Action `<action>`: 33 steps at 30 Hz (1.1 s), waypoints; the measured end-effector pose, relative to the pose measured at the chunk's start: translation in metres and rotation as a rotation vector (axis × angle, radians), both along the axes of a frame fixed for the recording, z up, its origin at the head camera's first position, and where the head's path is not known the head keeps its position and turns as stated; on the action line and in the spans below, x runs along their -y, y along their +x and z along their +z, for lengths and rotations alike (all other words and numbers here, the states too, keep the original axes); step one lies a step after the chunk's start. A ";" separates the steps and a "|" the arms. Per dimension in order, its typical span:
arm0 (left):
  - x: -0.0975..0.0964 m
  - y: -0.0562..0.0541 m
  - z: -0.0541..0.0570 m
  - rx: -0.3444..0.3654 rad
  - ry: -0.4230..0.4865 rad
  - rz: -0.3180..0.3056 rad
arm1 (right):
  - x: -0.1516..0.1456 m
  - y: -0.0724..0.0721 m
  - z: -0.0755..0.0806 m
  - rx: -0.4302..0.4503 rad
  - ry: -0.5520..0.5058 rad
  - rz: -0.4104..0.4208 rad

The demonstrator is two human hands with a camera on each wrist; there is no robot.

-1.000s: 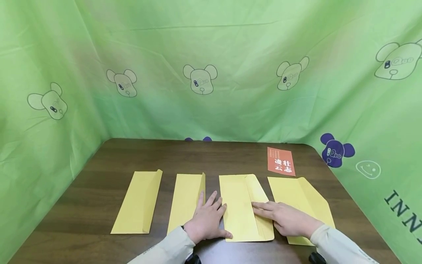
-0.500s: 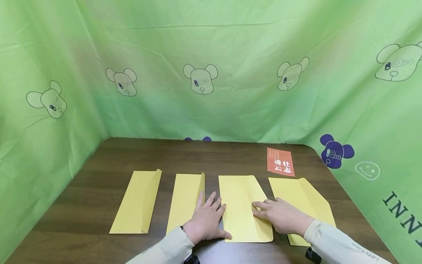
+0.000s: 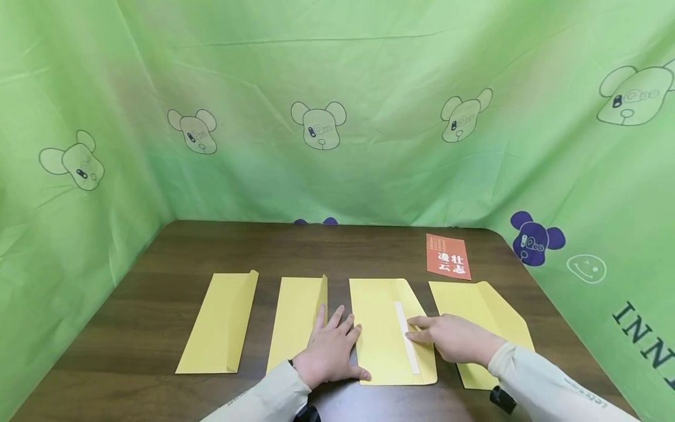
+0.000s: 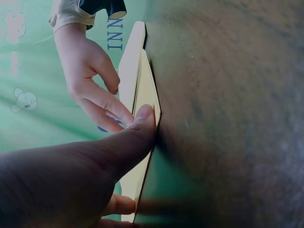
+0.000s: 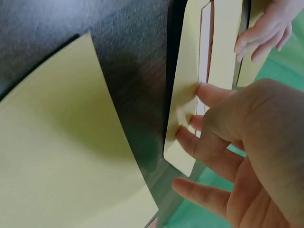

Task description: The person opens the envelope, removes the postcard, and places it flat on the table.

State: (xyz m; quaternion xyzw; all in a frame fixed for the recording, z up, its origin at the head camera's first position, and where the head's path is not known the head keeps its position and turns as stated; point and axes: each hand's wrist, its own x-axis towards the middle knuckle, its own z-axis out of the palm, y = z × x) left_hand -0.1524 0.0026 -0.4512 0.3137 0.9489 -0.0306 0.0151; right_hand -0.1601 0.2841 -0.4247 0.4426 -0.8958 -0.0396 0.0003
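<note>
My left hand (image 3: 331, 351) lies with fingers spread between two yellow envelopes; its thumb (image 4: 144, 114) rests on the near left corner of the third envelope from the left (image 3: 371, 328), and some fingertips meet that envelope's left edge. My right hand (image 3: 457, 337) reaches in from the right, two extended fingertips touching the same envelope's flap. Beside those fingertips, along the flap's crease, runs a narrow white strip (image 3: 405, 328). In the right wrist view, that hand's fingers (image 5: 204, 194) are apart and only loosely bent. The left hand partly covers the second envelope (image 3: 295, 316).
More yellow envelopes lie in the row: one at the far left (image 3: 218, 322) and one at the right (image 3: 474, 302), partly under the right forearm. A red card (image 3: 448, 257) with white characters is behind the right envelope. Green printed cloth (image 3: 321, 187) surrounds the brown table (image 3: 121, 346).
The white strip has come into view along the third envelope's crease, next to the right fingertips. My right hand has shifted slightly; the left hand stays in place.
</note>
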 end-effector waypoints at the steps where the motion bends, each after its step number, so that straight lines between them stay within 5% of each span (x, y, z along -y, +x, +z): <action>1: 0.000 0.000 0.000 0.001 0.001 0.000 | 0.000 0.000 0.000 0.008 -0.010 -0.004; 11: -0.002 0.001 0.000 -0.001 -0.006 -0.008 | -0.003 -0.002 -0.001 0.113 -0.146 -0.062; 25: -0.001 0.001 0.001 0.002 -0.013 -0.005 | 0.002 -0.021 -0.008 0.580 -0.639 -0.465; 33: 0.000 0.001 0.002 0.004 -0.004 -0.004 | 0.001 -0.028 -0.015 1.030 -0.982 -0.621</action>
